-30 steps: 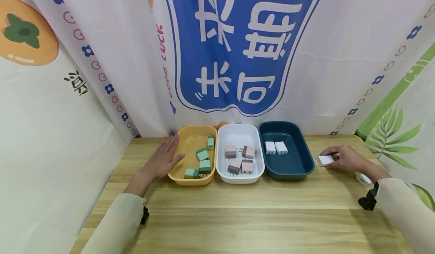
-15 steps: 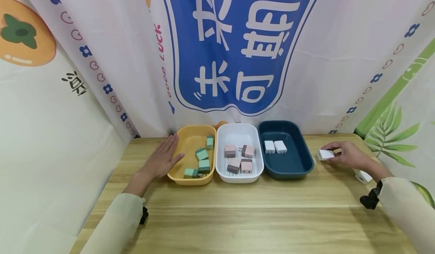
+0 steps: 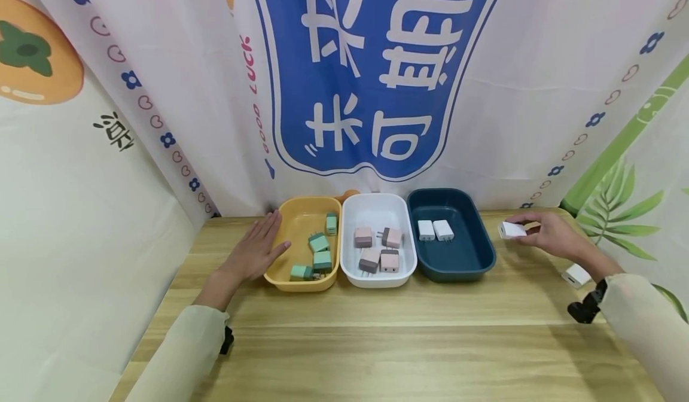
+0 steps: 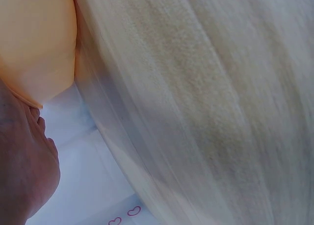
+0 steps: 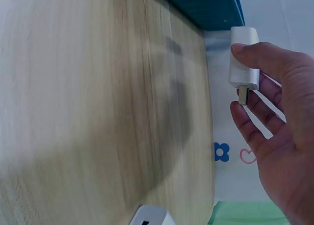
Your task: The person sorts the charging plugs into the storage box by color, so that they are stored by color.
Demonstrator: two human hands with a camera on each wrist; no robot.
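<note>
Between thumb and fingers my right hand (image 3: 551, 234) pinches a white plug charger (image 3: 512, 230), just right of the dark blue bin (image 3: 457, 264). Its metal prongs show in the right wrist view, where the charger (image 5: 244, 58) appears raised off the table. Two white chargers (image 3: 444, 230) lie inside the blue bin. Another white charger (image 3: 576, 276) sits on the table beneath my right wrist. My left hand (image 3: 254, 249) rests with extended fingers against the left side of the yellow bin (image 3: 293, 210), which holds several green chargers (image 3: 319, 242).
A white bin (image 3: 377, 203) with several pink-and-grey chargers (image 3: 390, 262) stands between the yellow and blue bins. All three line the back of the wooden table (image 3: 377, 354). Printed cloth (image 3: 500, 127) hangs directly behind them.
My right hand has lifted the white charger slightly off the table and shifted a little left. The left hand stays on the yellow bin. The head view has drifted slightly.
</note>
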